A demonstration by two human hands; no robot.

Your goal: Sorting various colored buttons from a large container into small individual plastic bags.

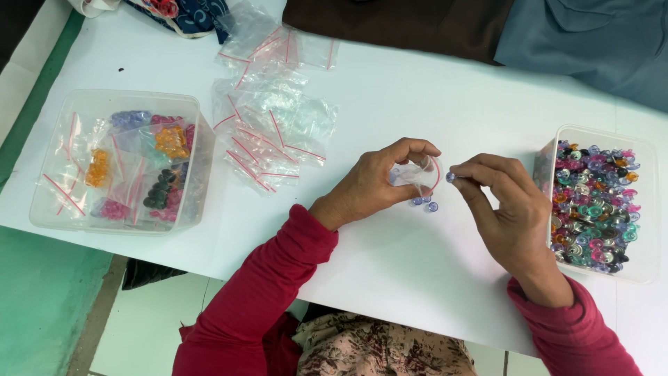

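My left hand [379,182] holds a small clear zip bag [419,175] with a red seal strip, its mouth held apart toward the right. My right hand [506,205] pinches a pale purple bead [451,177] between thumb and forefinger, just beside the bag's mouth. Two or three more pale purple beads [426,202] lie on the white table [410,271] under the bag. Both arms wear red sleeves.
A clear tub [647,209] of several mixed coloured beads stands at the right. A pile of empty zip bags [271,125] lies at centre left. Another clear tub [198,177] at the left holds bags filled with sorted beads. Dark and blue cloth [487,28] lies along the far edge.
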